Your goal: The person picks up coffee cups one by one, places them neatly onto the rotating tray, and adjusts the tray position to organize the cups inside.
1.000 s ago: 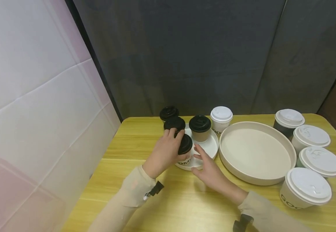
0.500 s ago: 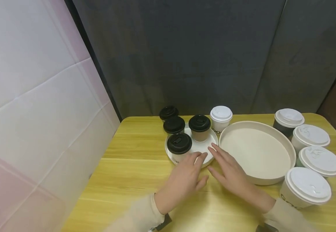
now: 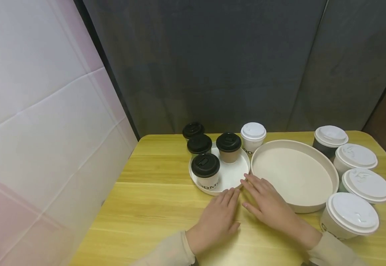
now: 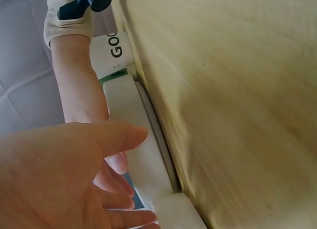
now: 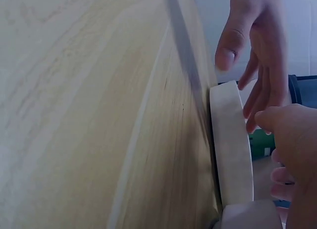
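A small round white tray (image 3: 229, 176) carries coffee cups with black lids. The front cup (image 3: 206, 171) stands at the tray's left edge, a brown cup (image 3: 229, 147) at its back, and another black-lidded cup (image 3: 199, 145) at its back left. My left hand (image 3: 217, 218) has its fingers extended right at the tray's front rim, holding nothing. Just to its right, my right hand (image 3: 270, 203) reaches with straight fingers toward the gap between this tray and a larger cream tray (image 3: 294, 173). The left wrist view shows the left thumb (image 4: 124, 136) stretched out in front of a tray wall.
Behind the small tray stand another black-lidded cup (image 3: 193, 130) and a white-lidded cup (image 3: 253, 136). Several white-lidded cups, the nearest one (image 3: 351, 214) included, line the right side of the cream tray. A dark panel (image 3: 213, 66) rises behind the wooden table (image 3: 146, 207).
My left hand has let go of the front black-lidded cup and drawn back toward me to the tray's front rim. The right hand has moved to the right.
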